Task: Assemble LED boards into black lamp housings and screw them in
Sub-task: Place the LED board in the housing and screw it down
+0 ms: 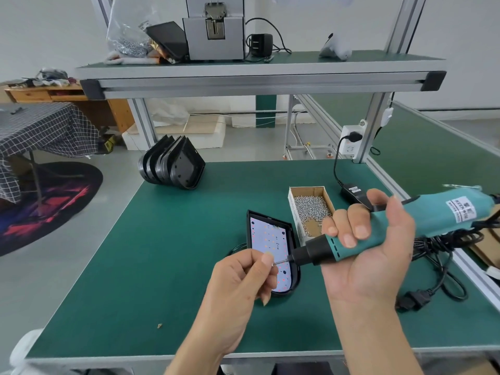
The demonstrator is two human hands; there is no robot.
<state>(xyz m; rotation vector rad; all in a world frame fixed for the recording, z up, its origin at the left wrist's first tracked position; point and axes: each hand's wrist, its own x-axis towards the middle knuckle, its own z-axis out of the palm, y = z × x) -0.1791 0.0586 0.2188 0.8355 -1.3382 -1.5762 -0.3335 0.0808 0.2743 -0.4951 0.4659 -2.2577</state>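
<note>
Two bare hands at lower centre, left hand (243,274) pinching a small screw at the bit tip, right hand (370,244) gripping a teal electric screwdriver (422,220), LED board (266,239) seated in black lamp housing (293,266) on green bench (135,280), screw box (311,209) just beside, stacked housings (173,166) centre left.

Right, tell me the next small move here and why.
Probably seat the screw on the bit, then bring the tip down to a hole in the LED board. The left hand pinches something small at the bit of the electric screwdriver, gripped by the right hand above the black housing.
</note>
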